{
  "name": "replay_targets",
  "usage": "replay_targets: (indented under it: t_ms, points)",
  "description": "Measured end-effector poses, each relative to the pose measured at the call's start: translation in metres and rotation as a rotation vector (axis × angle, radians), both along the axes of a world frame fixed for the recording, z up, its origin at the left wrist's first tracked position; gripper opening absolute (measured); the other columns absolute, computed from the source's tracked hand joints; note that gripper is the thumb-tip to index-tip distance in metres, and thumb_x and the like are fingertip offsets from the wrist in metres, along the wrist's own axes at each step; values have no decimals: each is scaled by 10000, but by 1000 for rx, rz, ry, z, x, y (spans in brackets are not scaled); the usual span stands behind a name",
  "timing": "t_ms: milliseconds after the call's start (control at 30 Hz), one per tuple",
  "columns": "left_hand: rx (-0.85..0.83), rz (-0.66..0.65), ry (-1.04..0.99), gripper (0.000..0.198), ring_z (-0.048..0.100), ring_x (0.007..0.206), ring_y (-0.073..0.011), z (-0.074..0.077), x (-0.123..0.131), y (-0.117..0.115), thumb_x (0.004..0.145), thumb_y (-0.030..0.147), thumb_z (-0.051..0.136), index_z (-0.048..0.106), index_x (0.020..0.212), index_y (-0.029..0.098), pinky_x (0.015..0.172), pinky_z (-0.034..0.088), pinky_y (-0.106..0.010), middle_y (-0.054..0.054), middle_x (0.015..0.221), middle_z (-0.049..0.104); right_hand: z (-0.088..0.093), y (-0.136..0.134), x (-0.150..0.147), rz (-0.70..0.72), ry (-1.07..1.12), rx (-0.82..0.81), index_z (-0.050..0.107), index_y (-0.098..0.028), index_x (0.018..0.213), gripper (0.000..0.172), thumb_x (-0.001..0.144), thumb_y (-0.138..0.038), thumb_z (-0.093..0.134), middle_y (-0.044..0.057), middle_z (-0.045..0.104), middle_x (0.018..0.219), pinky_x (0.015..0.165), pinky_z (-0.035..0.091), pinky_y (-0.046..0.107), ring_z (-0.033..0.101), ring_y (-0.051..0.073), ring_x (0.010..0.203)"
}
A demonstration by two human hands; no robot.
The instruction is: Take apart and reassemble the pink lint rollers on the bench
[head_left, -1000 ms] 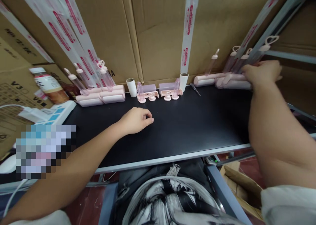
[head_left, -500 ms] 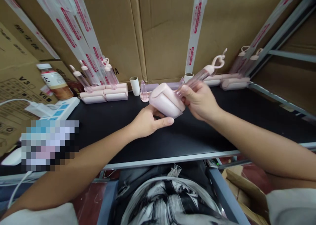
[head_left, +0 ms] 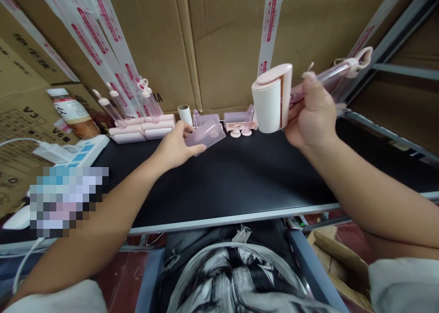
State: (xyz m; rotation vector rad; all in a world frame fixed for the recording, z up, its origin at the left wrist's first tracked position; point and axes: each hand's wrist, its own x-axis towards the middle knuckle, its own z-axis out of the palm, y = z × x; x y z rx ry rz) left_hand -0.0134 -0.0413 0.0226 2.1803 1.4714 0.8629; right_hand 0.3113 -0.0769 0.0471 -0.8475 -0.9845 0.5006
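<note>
My right hand (head_left: 313, 114) is closed around the clear pink handle (head_left: 332, 77) of what looks like a lint roller. Its white roll (head_left: 269, 107), with a pink end piece, points left and is raised above the table; a pink heart-shaped loop ends the handle. My left hand (head_left: 174, 143) pinches a translucent lilac plastic cover (head_left: 207, 137) by its left end, over the black table. Just behind this cover stand a white cardboard tube (head_left: 185, 115) and some pink plastic parts.
Several pink rollers (head_left: 142, 129) with upright handles stand at the back left. Small pink pieces (head_left: 242, 132) lie at the back middle. A drink bottle (head_left: 73, 114), a power strip (head_left: 87, 150) and a pixelated item are on the left. Taped cardboard boxes (head_left: 226, 43) wall the back.
My hands have parted. The right hand has carried the roller up and right, turning its white side forward. The left hand has moved left and back with the lilac cover.
</note>
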Motion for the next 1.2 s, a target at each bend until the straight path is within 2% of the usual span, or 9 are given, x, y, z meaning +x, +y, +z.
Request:
replay_targets:
  t_ms: [233,400,533,633,767,833,900,1067,1200]
  points:
    - [97,-105,230,621,703,1133,-315,-16,4,14,812,452,875,752,1357,181,1118,529,-467,-127,1273,735,-4,-6,-12,97,-36,16,539,-295,807,406,878,-646,730,73,709,835,748,607,455,732,275,789]
    - [154,-82,273,620,681,1204,-304,-29,9,22,856,474,838,743,1398,188,1153,536,-453,-122,1331,632,-13,-1,-13,77,-150,-12,523,-312,842,504,883,-785,693,48,721,860,729,615,419,740,268,877]
    - [188,-43,324,655,671,1251,-343,-27,13,19,898,506,789,686,1469,201,1124,545,-476,-142,1390,614,-25,7,-18,132,-125,-37,520,-303,848,603,808,-859,750,39,732,866,779,634,423,753,266,909]
    - [248,-79,151,742,679,1219,-336,-23,20,9,897,566,771,619,1503,167,1084,552,-480,-175,1407,629,-33,6,-32,247,-55,-69,535,-296,870,672,722,-897,797,40,742,878,800,639,431,762,273,912]
    - [94,-380,-355,930,713,1147,-273,-18,36,-9,825,753,762,476,1515,199,993,590,-400,-163,1381,681,-37,-5,-67,413,-6,-165,528,-296,881,681,727,-907,786,47,774,938,833,649,440,769,275,927]
    - [60,-378,-496,918,713,1151,-273,-14,42,-16,757,791,797,516,1414,215,1000,589,-388,-137,1317,705,-37,-11,-85,528,34,-180,545,-292,881,644,739,-851,829,35,778,928,847,648,430,770,259,895]
    - [72,-275,-593,831,720,1082,-263,-9,40,-19,697,756,851,571,1270,223,983,596,-391,-92,1188,725,-36,-14,-95,645,55,-185,596,-282,901,603,750,-801,863,22,777,910,848,640,399,766,233,869]
    - [-106,-274,-790,612,713,757,-212,7,10,-7,672,531,885,559,1090,225,779,639,-416,-12,898,691,-34,0,-69,901,51,-268,701,-256,1005,601,810,-816,797,1,764,846,701,615,342,721,184,710]
    - [-132,-325,-772,670,669,699,-176,8,-5,5,582,434,957,548,1069,221,645,578,-310,15,862,671,-34,13,-35,1040,-177,-366,750,-197,1012,662,739,-788,872,61,796,927,678,630,352,748,206,737]
